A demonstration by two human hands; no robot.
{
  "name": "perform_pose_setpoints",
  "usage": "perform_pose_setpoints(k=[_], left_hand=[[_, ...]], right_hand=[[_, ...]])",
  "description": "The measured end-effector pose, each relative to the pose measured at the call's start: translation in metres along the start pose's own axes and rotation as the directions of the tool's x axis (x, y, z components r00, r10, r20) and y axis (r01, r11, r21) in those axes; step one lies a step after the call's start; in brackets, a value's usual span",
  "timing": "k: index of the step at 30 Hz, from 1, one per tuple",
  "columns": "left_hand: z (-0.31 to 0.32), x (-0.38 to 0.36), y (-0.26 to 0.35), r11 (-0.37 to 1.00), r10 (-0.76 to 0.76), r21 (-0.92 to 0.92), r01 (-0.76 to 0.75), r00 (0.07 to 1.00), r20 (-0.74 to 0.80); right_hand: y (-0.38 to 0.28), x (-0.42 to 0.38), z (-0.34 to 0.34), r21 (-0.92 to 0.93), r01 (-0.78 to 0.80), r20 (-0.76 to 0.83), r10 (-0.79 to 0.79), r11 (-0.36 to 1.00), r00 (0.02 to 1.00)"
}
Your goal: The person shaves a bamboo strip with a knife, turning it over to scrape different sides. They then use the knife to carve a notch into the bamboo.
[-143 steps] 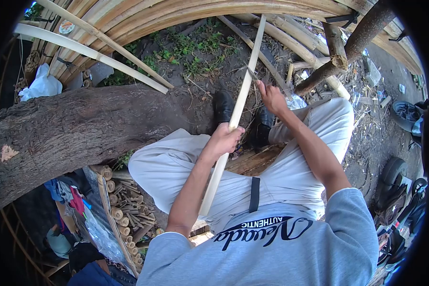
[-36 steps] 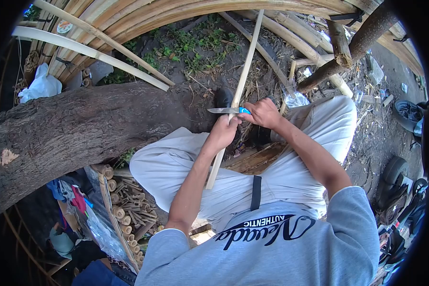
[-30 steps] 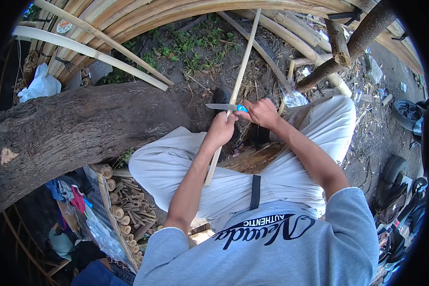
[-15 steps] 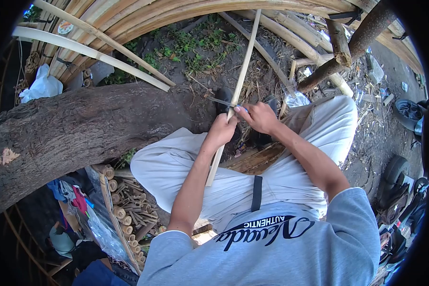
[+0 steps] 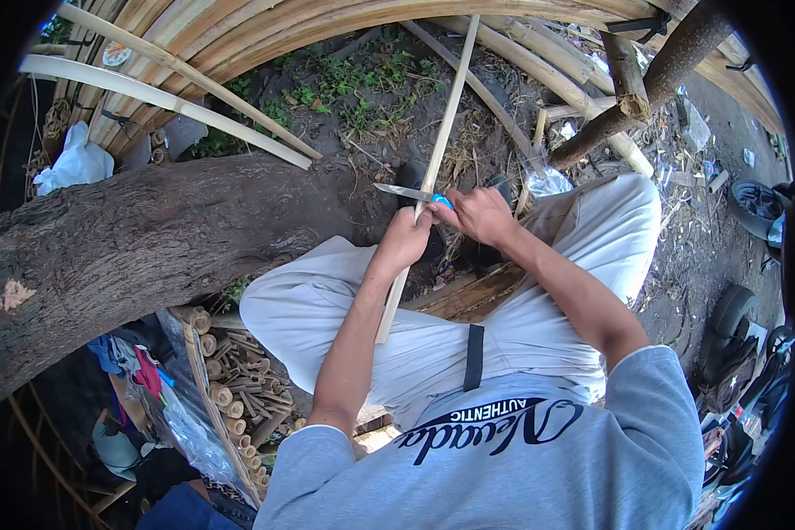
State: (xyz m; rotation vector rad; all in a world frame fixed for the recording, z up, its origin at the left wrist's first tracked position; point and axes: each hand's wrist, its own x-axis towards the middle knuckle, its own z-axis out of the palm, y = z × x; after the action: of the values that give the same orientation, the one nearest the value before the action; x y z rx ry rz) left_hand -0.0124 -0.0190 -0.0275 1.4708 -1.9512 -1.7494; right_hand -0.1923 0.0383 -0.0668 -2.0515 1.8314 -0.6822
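Observation:
My left hand (image 5: 405, 238) is closed round a long pale bamboo strip (image 5: 450, 106), whose lower end rests over my lap. In my right hand (image 5: 480, 215) is the blue handle of a knife (image 5: 404, 191). The blade lies across the strip just above my left hand, its tip pointing left. Both hands are close together, above the gap between my knees.
A thick tree trunk (image 5: 150, 238) lies to the left. Long bamboo strips (image 5: 327, 26) arch across the top. Cut bamboo pieces (image 5: 247, 375) are stacked at lower left. A brown pole (image 5: 662, 84) stands at upper right, with wheels (image 5: 731, 314) at the far right.
The knife blade has turned so its flat side shows more, and its blue handle is more visible. The strip and my left hand have shifted slightly left.

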Motion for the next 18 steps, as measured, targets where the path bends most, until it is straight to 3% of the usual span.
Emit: perform_pose_setpoints(k=[3, 4, 5, 6, 7, 9, 11, 12, 13, 15, 18], left_hand=[[0.004, -0.007, 0.001, 0.998, -0.003, 0.066, 0.002, 1.0, 0.013], [0.008, -0.002, -0.011, 0.975, 0.179, 0.14, -0.172, 0.983, -0.041], [0.011, -0.001, -0.025, 0.977, 0.174, 0.136, -0.167, 0.984, -0.039], [0.012, -0.002, -0.019, 0.993, 0.067, 0.102, -0.063, 0.997, -0.045], [0.012, -0.002, -0.011, 0.997, -0.034, 0.068, 0.037, 0.998, -0.047], [0.009, -0.004, -0.003, 0.993, -0.053, 0.1, 0.058, 0.997, -0.047], [0.008, -0.004, -0.014, 0.997, 0.056, 0.047, -0.055, 0.998, -0.022], [0.013, 0.006, -0.039, 0.96, 0.267, 0.105, -0.261, 0.962, -0.052], [0.01, 0.003, -0.029, 0.96, 0.264, 0.107, -0.257, 0.963, -0.052], [0.009, -0.002, -0.011, 0.993, -0.105, -0.042, 0.106, 0.994, 0.033], [0.005, -0.006, 0.001, 0.992, -0.081, -0.094, 0.087, 0.995, 0.066]], right_hand=[[-0.004, -0.003, -0.007, -0.031, 0.013, 0.059, -0.011, 0.999, 0.998], [0.003, 0.0, -0.008, -0.023, -0.016, 0.024, 0.017, 1.0, 1.0], [0.01, 0.004, -0.009, -0.016, -0.046, -0.008, 0.046, 0.999, 0.999], [0.014, 0.014, -0.006, -0.04, -0.179, -0.096, 0.175, 0.983, 0.98], [0.014, 0.012, -0.007, -0.049, -0.178, -0.098, 0.172, 0.983, 0.98], [0.007, 0.004, -0.009, -0.021, 0.031, -0.033, -0.032, 0.999, 0.999], [0.002, -0.007, -0.006, -0.009, 0.115, 0.017, -0.115, 0.993, 0.993], [0.007, -0.003, -0.005, -0.021, 0.0, -0.001, 0.0, 1.0, 1.0], [0.017, 0.007, -0.003, -0.034, -0.117, -0.018, 0.116, 0.993, 0.993], [0.027, 0.011, 0.001, -0.027, -0.194, -0.068, 0.192, 0.981, 0.979], [0.001, -0.009, -0.004, 0.033, 0.04, 0.034, -0.042, 0.999, 0.999]])
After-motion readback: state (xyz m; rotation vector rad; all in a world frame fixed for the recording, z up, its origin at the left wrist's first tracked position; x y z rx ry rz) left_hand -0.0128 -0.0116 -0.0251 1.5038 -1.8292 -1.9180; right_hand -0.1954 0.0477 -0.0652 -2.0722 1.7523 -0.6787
